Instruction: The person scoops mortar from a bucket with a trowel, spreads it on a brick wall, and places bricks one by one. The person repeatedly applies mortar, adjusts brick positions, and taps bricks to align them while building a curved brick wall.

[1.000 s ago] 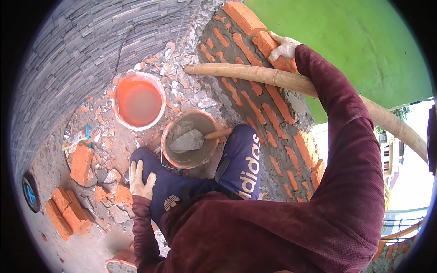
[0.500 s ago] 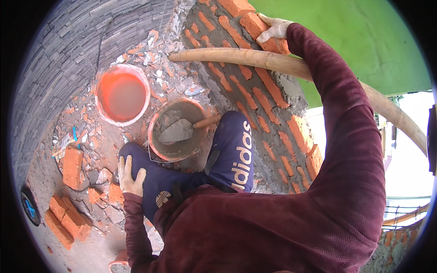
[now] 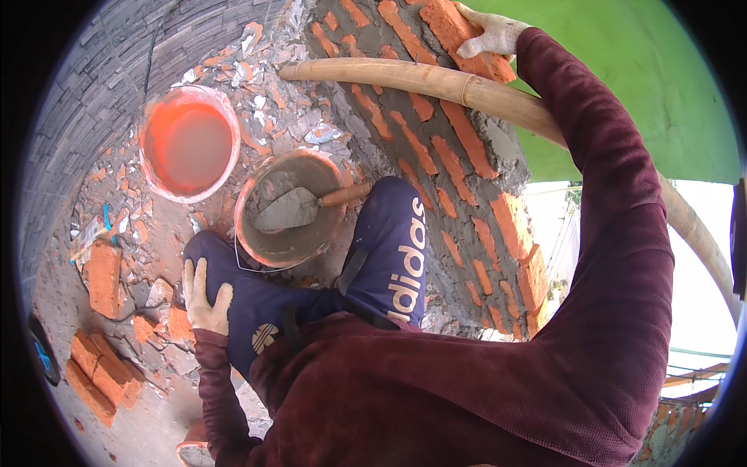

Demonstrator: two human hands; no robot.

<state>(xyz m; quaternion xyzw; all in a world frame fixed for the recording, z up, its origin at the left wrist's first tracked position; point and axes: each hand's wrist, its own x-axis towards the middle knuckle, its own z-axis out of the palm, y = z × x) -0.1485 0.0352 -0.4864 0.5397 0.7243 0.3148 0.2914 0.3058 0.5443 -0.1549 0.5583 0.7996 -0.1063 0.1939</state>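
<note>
My right hand [image 3: 498, 35], in a pale work glove, grips an orange brick [image 3: 461, 37] on top of the brick wall, with thumb and fingers spread across it. My left hand [image 3: 207, 299], gloved as well, rests flat on my left knee with its fingers apart and nothing in it. Between my knees and the wall stands a bucket [image 3: 336, 226] of grey mortar. A trowel [image 3: 286, 210] lies in it, its wooden handle over the rim toward my right knee. The wall [image 3: 455, 159] shows orange bricks in rough grey mortar joints.
A curved bamboo pole [image 3: 424, 78] crosses the wall beneath my right arm. Left of the mortar bucket stands an orange bucket [image 3: 226, 117] of cloudy liquid. Loose bricks [image 3: 105, 276] and a brick stack [image 3: 101, 373] lie at left among rubble. Grey stone-patterned cladding [image 3: 93, 78] rises beyond.
The view has shifted slightly, so the buckets and loose bricks sit further left and higher. My right hand stays on the brick and my left hand on the knee.
</note>
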